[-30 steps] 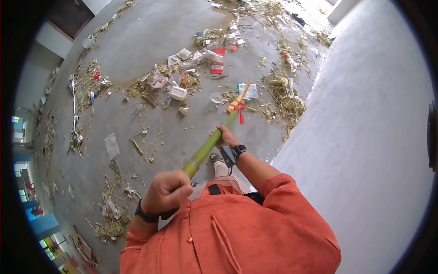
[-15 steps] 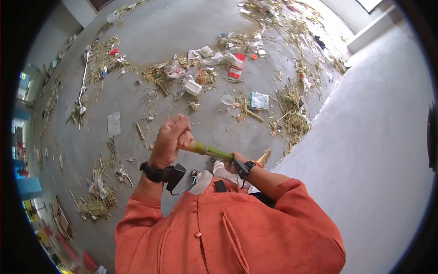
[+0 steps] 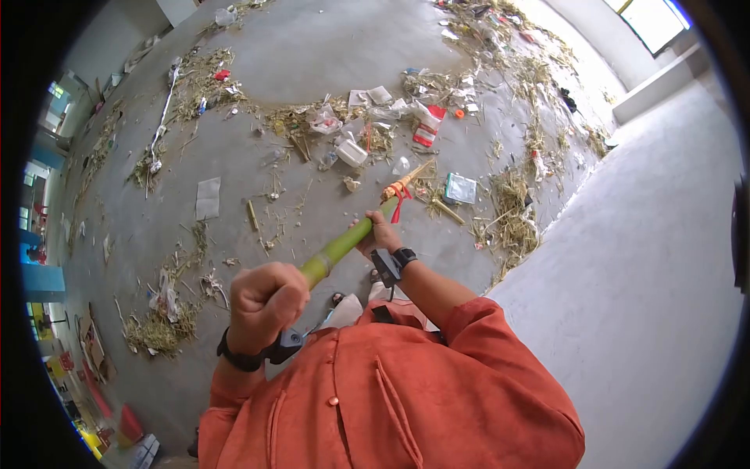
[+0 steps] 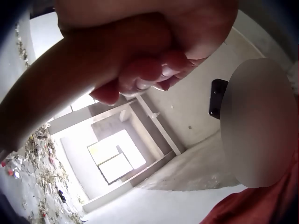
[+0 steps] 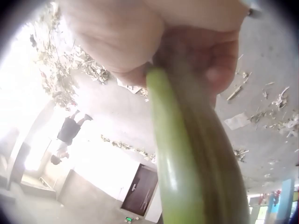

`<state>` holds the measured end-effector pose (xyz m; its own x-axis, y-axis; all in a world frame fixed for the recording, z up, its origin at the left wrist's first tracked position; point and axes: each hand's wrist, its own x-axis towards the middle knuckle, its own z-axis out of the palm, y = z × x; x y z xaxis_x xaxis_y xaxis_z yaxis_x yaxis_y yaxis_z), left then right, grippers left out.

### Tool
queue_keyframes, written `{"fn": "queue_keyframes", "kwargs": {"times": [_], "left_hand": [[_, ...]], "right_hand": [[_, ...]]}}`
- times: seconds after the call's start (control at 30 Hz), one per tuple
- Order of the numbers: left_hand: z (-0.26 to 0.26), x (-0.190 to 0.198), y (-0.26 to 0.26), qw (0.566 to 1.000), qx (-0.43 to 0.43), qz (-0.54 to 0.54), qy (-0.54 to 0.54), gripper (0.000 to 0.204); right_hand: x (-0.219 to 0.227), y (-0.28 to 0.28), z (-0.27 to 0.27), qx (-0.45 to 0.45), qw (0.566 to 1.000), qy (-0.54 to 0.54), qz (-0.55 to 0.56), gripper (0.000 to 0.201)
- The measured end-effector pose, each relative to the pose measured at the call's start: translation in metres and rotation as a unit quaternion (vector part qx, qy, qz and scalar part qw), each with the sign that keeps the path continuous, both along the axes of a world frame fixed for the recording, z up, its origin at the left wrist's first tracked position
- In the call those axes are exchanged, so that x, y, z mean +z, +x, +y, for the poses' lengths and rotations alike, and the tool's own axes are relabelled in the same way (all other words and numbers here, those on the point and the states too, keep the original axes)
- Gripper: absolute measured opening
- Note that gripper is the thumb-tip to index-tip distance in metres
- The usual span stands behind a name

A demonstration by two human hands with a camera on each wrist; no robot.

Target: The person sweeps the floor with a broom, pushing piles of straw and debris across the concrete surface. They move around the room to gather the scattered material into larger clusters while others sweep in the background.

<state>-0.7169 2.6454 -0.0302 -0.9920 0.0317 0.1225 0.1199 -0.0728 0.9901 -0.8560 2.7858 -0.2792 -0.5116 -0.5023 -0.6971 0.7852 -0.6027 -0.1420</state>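
A bamboo broom runs slantwise in front of the body, its thick green handle (image 3: 340, 248) held in both hands. My left hand (image 3: 269, 303) grips the near, upper end, the fingers curled round it. Farther down, my right hand (image 3: 378, 234) holds the handle; the right wrist view shows the green bamboo (image 5: 182, 154) coming out of that hand (image 5: 201, 56). At the far end are an orange binding (image 3: 394, 190), a red ribbon (image 3: 401, 207) and a narrow tan tip (image 3: 420, 168) over the floor. In the left wrist view, curled fingers (image 4: 145, 74) wrap the dark, shaded handle (image 4: 51, 88).
Straw (image 3: 512, 207) and litter lie in bands over the grey floor (image 3: 344, 47). Among it are a red packet (image 3: 428, 127), a white container (image 3: 351, 152) and a flat teal-edged pack (image 3: 460, 188). A pale wall (image 3: 625, 258) rises at right. Another person (image 5: 70, 130) stands farther off.
Half a second ago the broom lay crosswise, its tan end near my right forearm; now that end points forward again. My left hand has come down and back toward the body. Both hands keep hold.
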Motion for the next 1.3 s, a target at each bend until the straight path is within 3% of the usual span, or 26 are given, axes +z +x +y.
{"fn": "queue_keyframes", "kwargs": {"times": [0.03,0.1,0.13,0.2,0.27,0.37,0.43,0.5,0.6,0.67,0.7,0.83,0.9,1.0,1.13,1.2,1.27,1.3], "left_hand": [[-0.004,0.003,0.002,0.999,0.025,0.017,0.020,0.023],[-0.020,0.005,-0.002,0.996,0.052,0.031,0.063,0.025],[-0.027,0.005,-0.006,0.990,0.078,0.044,0.106,0.027],[-0.037,-0.002,-0.017,0.991,0.097,0.040,0.087,0.032],[-0.044,-0.021,-0.027,0.982,0.109,-0.052,0.146,0.033],[-0.040,-0.066,-0.037,0.972,0.111,-0.113,0.174,0.032],[-0.032,-0.076,-0.038,0.961,0.119,-0.156,0.193,0.032],[-0.025,-0.077,-0.033,0.962,0.049,-0.181,0.200,0.029],[-0.027,-0.057,-0.021,0.975,0.061,-0.154,0.147,0.028],[-0.035,-0.039,-0.011,0.978,0.073,-0.130,0.146,0.027],[-0.036,-0.029,-0.004,0.985,0.081,-0.115,0.099,0.026],[-0.026,-0.002,0.020,0.990,0.093,-0.101,-0.011,0.023],[-0.027,0.002,0.033,0.992,0.061,-0.103,-0.037,0.022],[-0.033,0.016,0.059,0.992,0.097,-0.063,-0.040,0.021],[-0.037,0.037,0.088,0.978,0.202,0.058,0.004,0.021],[-0.036,0.047,0.099,0.975,0.220,0.033,-0.026,0.017],[-0.030,0.054,0.098,0.963,0.138,0.180,-0.143,0.021],[-0.031,0.060,0.099,0.960,0.153,0.182,-0.150,0.021]], "right_hand": [[-0.001,0.000,0.001,0.000,1.000,0.000,0.003,0.020],[-0.006,0.001,0.006,0.085,0.995,-0.046,0.003,0.021],[-0.011,0.004,0.010,0.088,0.995,-0.045,0.007,0.021],[-0.021,0.017,0.020,0.123,0.992,0.009,-0.020,0.023],[-0.024,0.032,0.033,0.144,0.980,0.097,-0.101,0.025],[-0.073,0.054,0.064,0.178,0.974,0.057,-0.129,0.029],[-0.078,0.066,0.070,0.168,0.949,0.083,-0.252,0.029],[-0.082,0.072,0.069,0.184,0.946,0.079,-0.254,0.030],[-0.080,0.071,0.058,0.244,0.944,0.050,-0.215,0.029],[-0.043,0.057,0.030,0.303,0.937,0.075,-0.159,0.029],[-0.020,0.051,0.010,0.295,0.936,0.145,-0.128,0.029],[-0.036,0.020,-0.033,0.303,0.948,0.088,-0.044,0.026],[-0.058,0.006,-0.054,0.229,0.971,-0.065,-0.034,0.020],[0.002,0.017,-0.079,0.189,0.982,-0.025,0.014,0.018],[0.036,0.039,-0.106,0.263,0.964,-0.046,0.006,0.018],[0.043,0.062,-0.118,0.305,0.950,-0.057,-0.025,0.018],[0.045,0.085,-0.128,0.335,0.938,-0.049,-0.073,0.018],[0.048,0.097,-0.131,0.385,0.919,-0.023,-0.078,0.016]]}}
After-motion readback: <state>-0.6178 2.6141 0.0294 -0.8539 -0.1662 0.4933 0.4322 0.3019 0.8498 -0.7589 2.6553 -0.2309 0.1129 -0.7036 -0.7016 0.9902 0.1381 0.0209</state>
